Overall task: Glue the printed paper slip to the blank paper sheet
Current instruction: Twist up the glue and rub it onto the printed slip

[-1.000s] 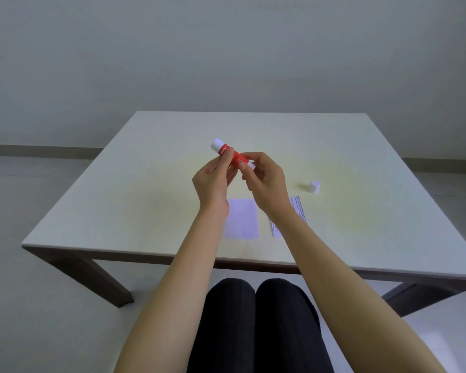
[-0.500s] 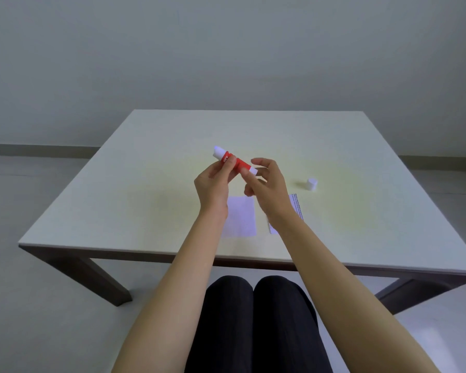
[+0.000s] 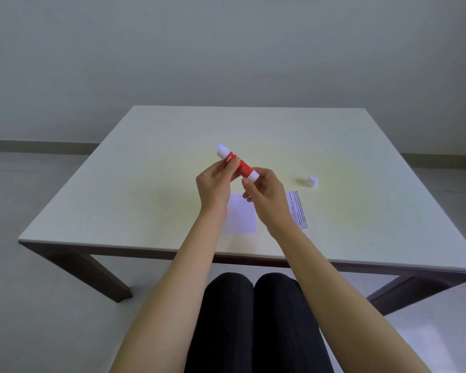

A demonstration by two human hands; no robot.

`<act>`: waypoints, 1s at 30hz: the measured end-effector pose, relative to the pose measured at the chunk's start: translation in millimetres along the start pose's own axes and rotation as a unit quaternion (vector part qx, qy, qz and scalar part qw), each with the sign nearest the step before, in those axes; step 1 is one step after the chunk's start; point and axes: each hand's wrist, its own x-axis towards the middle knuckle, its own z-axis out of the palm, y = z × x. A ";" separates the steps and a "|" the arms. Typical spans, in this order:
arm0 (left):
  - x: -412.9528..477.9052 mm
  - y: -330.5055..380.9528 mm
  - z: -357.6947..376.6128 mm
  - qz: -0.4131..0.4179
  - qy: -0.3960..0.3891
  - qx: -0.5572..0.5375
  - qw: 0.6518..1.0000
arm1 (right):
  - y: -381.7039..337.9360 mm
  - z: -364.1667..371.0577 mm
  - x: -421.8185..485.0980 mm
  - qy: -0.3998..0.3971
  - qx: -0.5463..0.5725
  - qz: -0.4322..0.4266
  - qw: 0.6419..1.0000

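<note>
Pale table: both hands pinch an uncapped red-and-white glue stick, left hand, right hand.

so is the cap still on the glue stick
No, the white cap stands on the table, apart from the glue stick held in both hands.
</note>
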 end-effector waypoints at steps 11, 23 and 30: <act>-3.4 1.3 -3.4 0.009 -0.028 -0.020 0.999 | -13.4 -7.3 1.8 -0.054 0.143 0.192 0.969; -7.5 -0.3 -1.3 -0.015 -0.033 -0.028 0.999 | -18.2 -2.7 -3.2 -0.025 0.230 0.272 0.934; -7.2 4.0 -4.2 -0.009 -0.045 -0.034 0.998 | -7.2 3.6 -10.5 0.031 0.182 0.089 0.979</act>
